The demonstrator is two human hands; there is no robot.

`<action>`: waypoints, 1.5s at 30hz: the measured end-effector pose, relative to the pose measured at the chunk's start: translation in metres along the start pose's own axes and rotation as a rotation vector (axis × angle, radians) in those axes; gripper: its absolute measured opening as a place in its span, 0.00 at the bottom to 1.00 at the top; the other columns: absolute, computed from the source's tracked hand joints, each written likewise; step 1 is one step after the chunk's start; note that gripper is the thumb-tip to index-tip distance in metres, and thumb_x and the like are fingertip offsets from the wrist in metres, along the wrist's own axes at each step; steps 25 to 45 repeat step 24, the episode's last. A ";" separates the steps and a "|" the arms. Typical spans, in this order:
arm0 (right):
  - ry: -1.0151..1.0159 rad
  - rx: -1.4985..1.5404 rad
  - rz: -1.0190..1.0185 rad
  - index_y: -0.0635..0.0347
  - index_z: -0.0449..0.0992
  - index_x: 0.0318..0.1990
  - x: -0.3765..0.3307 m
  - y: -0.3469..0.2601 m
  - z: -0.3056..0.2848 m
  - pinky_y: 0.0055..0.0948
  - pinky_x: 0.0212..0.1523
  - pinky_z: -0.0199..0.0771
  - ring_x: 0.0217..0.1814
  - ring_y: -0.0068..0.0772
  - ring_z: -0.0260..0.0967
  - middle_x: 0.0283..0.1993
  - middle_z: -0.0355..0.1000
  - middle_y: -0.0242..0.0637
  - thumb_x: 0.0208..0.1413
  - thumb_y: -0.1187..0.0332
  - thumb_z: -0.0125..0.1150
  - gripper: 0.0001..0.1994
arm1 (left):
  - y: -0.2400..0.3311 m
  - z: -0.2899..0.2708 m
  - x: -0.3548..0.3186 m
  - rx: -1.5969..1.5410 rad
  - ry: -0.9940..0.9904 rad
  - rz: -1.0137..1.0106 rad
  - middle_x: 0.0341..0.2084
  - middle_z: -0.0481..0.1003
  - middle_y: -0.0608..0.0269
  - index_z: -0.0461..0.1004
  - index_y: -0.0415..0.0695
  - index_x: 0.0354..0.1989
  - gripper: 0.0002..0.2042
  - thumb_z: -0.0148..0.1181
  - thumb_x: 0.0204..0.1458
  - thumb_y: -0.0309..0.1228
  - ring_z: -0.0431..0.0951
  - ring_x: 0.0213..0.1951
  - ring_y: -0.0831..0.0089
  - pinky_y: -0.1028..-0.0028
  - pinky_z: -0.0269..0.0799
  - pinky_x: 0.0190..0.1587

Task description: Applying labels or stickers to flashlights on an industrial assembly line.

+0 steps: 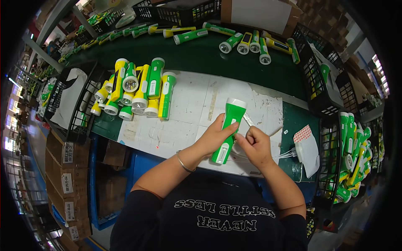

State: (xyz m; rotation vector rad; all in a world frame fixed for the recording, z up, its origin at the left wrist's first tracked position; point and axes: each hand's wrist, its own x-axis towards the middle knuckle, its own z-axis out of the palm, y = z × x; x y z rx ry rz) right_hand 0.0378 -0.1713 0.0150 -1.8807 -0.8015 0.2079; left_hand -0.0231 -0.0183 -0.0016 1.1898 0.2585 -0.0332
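A green flashlight (228, 138) with a white head and a white switch panel is held over the white work surface, its head pointing away from me. My left hand (216, 136) is wrapped round its body, thumb across the front near the switch. Close against its right side is my right hand (256, 146), fingers curled and thumb bent in. Whatever those fingers hold, if anything, is hidden. Beyond them a thin silvery strip (248, 120) shows. White cables (284, 155) run from under the right hand to a white box-like device (305, 152) with a red-patterned patch.
Green and yellow flashlights (138, 90) are piled on the left of the white sheet (190, 100). More flashlights (253, 44) lie on the green belt beyond. Black crates stand at the left (90, 92) and right (331, 142), the right one beside many flashlights. Cardboard boxes (69, 184) are stacked lower left.
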 end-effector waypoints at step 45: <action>-0.468 0.326 0.258 0.50 0.63 0.53 0.023 -0.004 -0.054 0.10 0.26 0.52 0.30 0.09 0.53 0.47 0.67 0.33 0.33 0.71 0.74 0.35 | 0.057 -0.038 -0.040 1.121 -0.363 0.086 0.41 0.72 0.48 0.67 0.42 0.45 0.20 0.60 0.44 0.36 0.74 0.41 0.54 0.66 0.70 0.43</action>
